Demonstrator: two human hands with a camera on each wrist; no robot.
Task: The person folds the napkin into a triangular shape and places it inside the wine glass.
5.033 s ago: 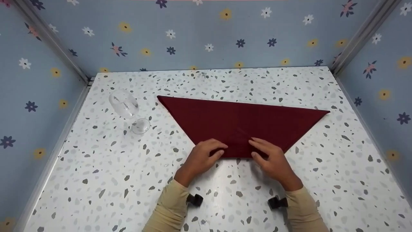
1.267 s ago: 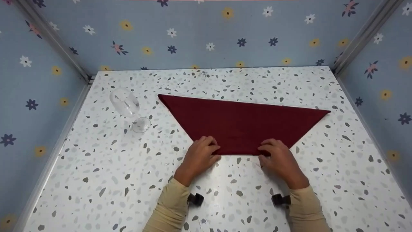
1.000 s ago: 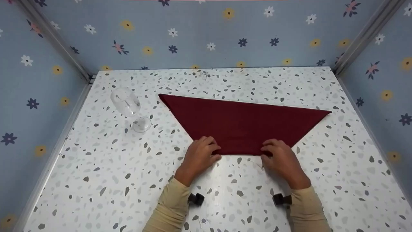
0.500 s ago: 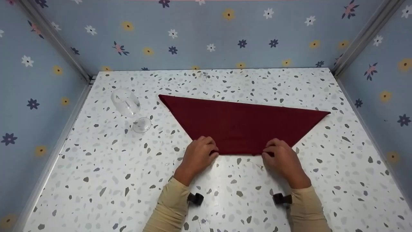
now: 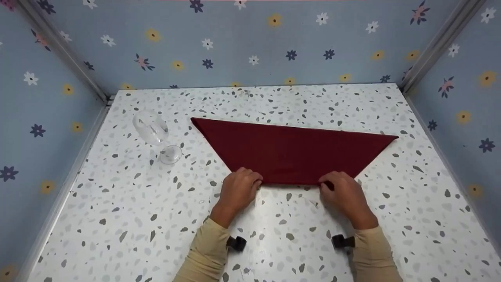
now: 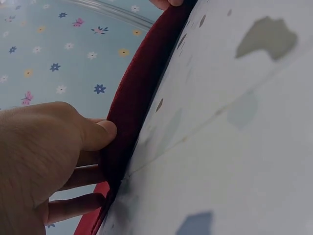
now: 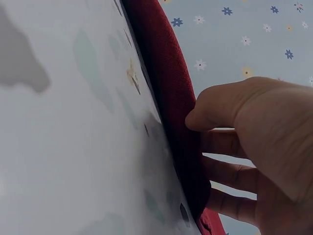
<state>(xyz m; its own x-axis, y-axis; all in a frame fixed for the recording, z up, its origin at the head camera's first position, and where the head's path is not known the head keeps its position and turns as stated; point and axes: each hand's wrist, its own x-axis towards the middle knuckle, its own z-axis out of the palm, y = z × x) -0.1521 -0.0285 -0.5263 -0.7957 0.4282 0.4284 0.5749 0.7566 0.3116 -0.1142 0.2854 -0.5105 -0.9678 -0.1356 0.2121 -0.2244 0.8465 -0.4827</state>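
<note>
A dark red cloth napkin (image 5: 293, 152) lies on the table as a wide trapezoid, its long edge at the back and its short edge toward the person. My left hand (image 5: 238, 192) pinches the left end of the short edge. In the left wrist view the thumb (image 6: 100, 134) lies on the thick folded edge, fingers behind it. At the right end of that edge, my right hand (image 5: 344, 196) pinches the cloth. The right wrist view has its thumb (image 7: 210, 110) against the folded edge, with several fingers on the far side. A clear stemmed glass (image 5: 150, 127) stands upright left of the napkin.
The white speckled table (image 5: 117, 219) has a blue flower-patterned wall (image 5: 235, 23) at its back and further panels on both sides. A black wrist mount (image 5: 236, 243) sticks out from each tan sleeve (image 5: 205, 252).
Both hands have gone from resting on the cloth to pinching its near edge, and they are spread further apart. That edge has shifted slightly away from the person. The glass stays put.
</note>
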